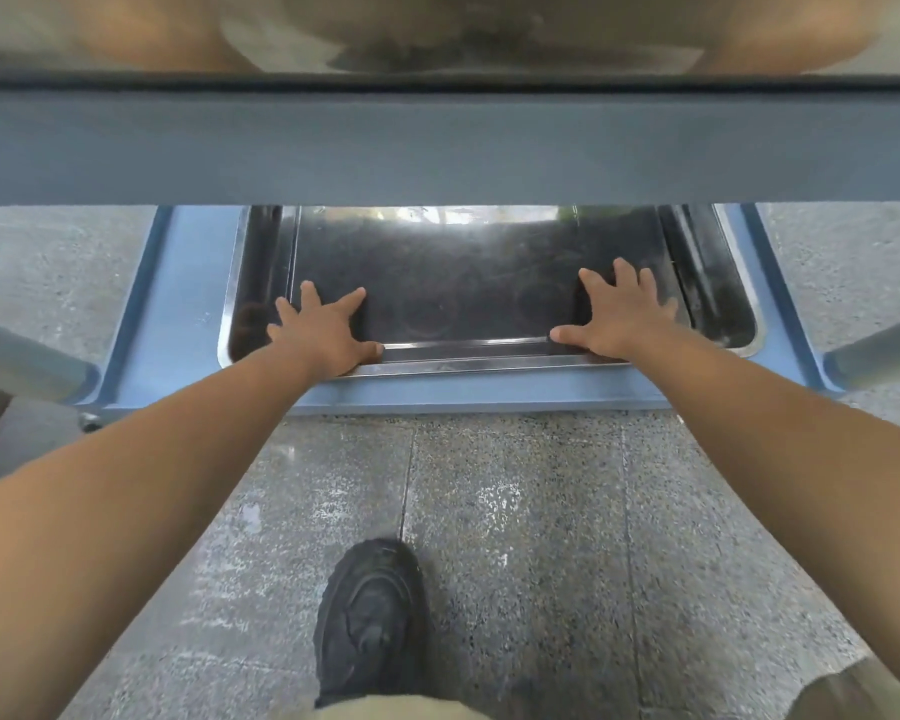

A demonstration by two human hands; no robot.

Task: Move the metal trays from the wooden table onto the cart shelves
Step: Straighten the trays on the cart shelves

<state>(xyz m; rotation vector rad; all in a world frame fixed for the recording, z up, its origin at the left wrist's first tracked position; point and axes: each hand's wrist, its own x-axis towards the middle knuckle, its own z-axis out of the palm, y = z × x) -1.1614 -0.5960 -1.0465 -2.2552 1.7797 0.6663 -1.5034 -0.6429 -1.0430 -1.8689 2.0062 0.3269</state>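
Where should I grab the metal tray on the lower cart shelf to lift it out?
Grip the metal tray by its raised near rim, from the front, a hand toward each end, roughly where the left hand and right hand rest. The upper shelf overhangs it, so reaching from above looks blocked.

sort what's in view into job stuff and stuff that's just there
Job:
metal tray, with the left hand and right hand flat on it
wider tray beneath it
lower shelf of the blue cart
upper shelf

Just there:
black shoe
speckled floor
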